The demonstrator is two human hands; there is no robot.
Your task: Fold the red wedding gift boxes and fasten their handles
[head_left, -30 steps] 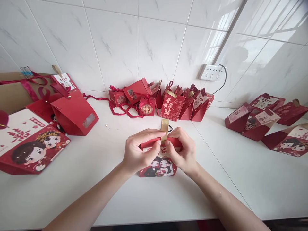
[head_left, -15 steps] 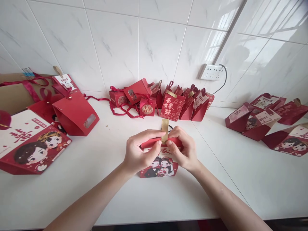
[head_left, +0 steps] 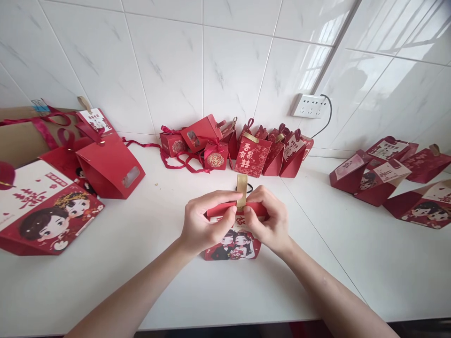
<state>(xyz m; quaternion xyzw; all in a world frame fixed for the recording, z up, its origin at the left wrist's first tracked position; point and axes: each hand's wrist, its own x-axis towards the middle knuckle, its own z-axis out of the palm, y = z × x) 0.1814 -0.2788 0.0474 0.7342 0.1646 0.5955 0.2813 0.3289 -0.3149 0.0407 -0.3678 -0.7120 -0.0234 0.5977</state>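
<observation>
A small red gift box (head_left: 233,246) with a cartoon couple printed on its front stands on the white counter (head_left: 141,263) in the middle. A gold strap (head_left: 241,185) sticks up from its top. My left hand (head_left: 201,223) pinches the box's top edge from the left, fingers closed. My right hand (head_left: 268,219) pinches it from the right, right beside the strap. Both thumbs press on the front just below the strap.
A cluster of small red boxes with ribbons (head_left: 232,148) lines the tiled wall. Larger red bags (head_left: 109,166) and a big printed box (head_left: 45,213) lie at the left. More folded red boxes (head_left: 384,173) sit at the right. A wall socket (head_left: 307,105) has a cable.
Almost nothing differs; both hands keep pinching the top of the box, with only slight finger shifts.
</observation>
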